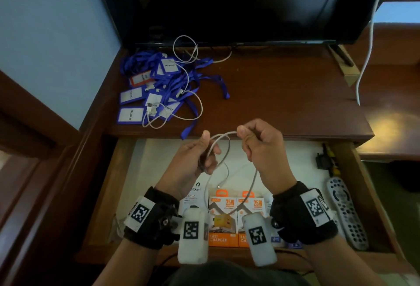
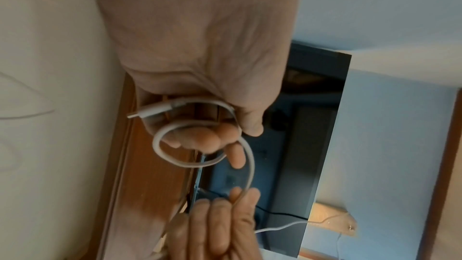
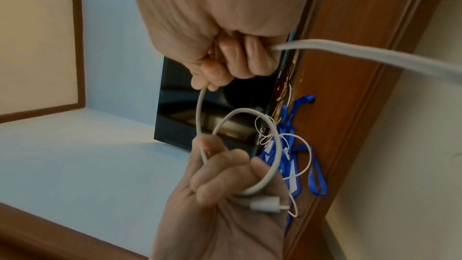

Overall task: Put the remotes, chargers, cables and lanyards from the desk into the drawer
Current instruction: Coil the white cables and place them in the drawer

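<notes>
Above the open drawer (image 1: 127, 172) both hands hold one white cable (image 1: 223, 147). My left hand (image 1: 200, 156) grips a small coil of it (image 2: 175, 161) with the plug end (image 2: 152, 111) sticking out of the fist. My right hand (image 1: 256, 142) pinches the cable (image 3: 200, 110) farther along, and its loose end hangs down into the drawer. On the desk (image 1: 284, 94) at the back left lies a heap of blue lanyards (image 1: 159, 85) with badge holders, and another white cable (image 1: 188, 94) is draped over them.
Inside the drawer lie orange charger boxes (image 1: 227, 208), a white charger box (image 1: 193, 197), a grey remote (image 1: 345, 210) at the right and a black adapter (image 1: 322, 160). A dark TV screen (image 1: 227, 1) stands at the desk's back, with a white cord (image 1: 368, 42) hanging at its right.
</notes>
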Available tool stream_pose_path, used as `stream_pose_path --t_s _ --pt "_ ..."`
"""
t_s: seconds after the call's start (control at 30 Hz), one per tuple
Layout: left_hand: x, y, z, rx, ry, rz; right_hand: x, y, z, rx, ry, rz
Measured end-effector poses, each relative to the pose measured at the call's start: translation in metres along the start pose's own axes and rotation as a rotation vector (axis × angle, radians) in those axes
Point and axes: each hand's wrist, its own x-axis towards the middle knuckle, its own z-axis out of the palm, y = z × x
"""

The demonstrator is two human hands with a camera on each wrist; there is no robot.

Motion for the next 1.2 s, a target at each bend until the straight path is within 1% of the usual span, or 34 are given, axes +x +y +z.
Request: stream_pose_path --t_s 0.07,0.13,0.2,0.27,0.33,0.43,0.5,0.57,0.63,0.73,0.8,0.9,1.0,1.07,1.1,1.13,1.2 --pt "-0.001 0.003 -0.001 -0.019 0.005 -0.056 0.001 0.002 -0.002 0.019 0.034 0.019" --pt "0.000 0.007 -0.003 -0.014 -0.001 -0.109 0.000 0.005 -0.005 0.040 0.023 0.040" --pt "0.001 0.011 -0.003 -0.014 -0.006 -0.168 -0.002 0.006 -0.008 0.003 -0.062 0.059" --pt "0.004 0.014 -0.003 -0.004 -0.018 -0.227 -0.004 0.005 -0.007 -0.094 -0.196 0.061" --pt "0.007 0.016 -0.001 0.031 -0.041 -0.274 -0.005 0.004 -0.003 -0.205 -0.291 0.044" --pt "0.009 0.017 0.002 0.077 -0.101 -0.302 -0.003 0.002 0.004 -0.344 -0.363 -0.028" --pt "0.008 0.016 0.003 0.102 -0.115 -0.297 -0.003 0.000 0.004 -0.371 -0.396 -0.055" --pt "0.005 0.015 0.004 0.105 -0.119 -0.276 -0.004 -0.001 0.002 -0.366 -0.367 -0.029" --pt "0.004 0.012 0.002 0.055 -0.114 -0.249 -0.005 0.001 -0.001 -0.320 -0.279 0.051" --pt "0.004 0.008 -0.001 -0.090 -0.106 -0.209 -0.008 0.006 -0.003 -0.140 -0.163 0.165" --pt "0.004 0.008 -0.003 -0.121 -0.094 -0.195 -0.009 0.006 -0.004 -0.075 -0.126 0.211" --pt "0.004 0.009 -0.005 -0.123 -0.086 -0.201 -0.009 0.002 0.000 -0.153 -0.177 0.208" --pt "0.005 0.010 -0.005 -0.122 -0.107 -0.255 -0.010 0.000 0.009 -0.382 -0.251 0.079" --pt "0.006 0.012 -0.002 -0.086 -0.091 -0.283 -0.013 0.001 0.015 -0.522 -0.305 -0.026" --pt "0.006 0.014 -0.002 -0.073 -0.070 -0.291 -0.014 0.001 0.018 -0.559 -0.330 -0.048" --pt "0.006 0.015 -0.002 -0.062 -0.046 -0.296 -0.015 0.001 0.021 -0.556 -0.350 -0.043" --pt "0.007 0.016 -0.002 -0.051 -0.005 -0.300 -0.016 0.000 0.023 -0.460 -0.370 0.035"
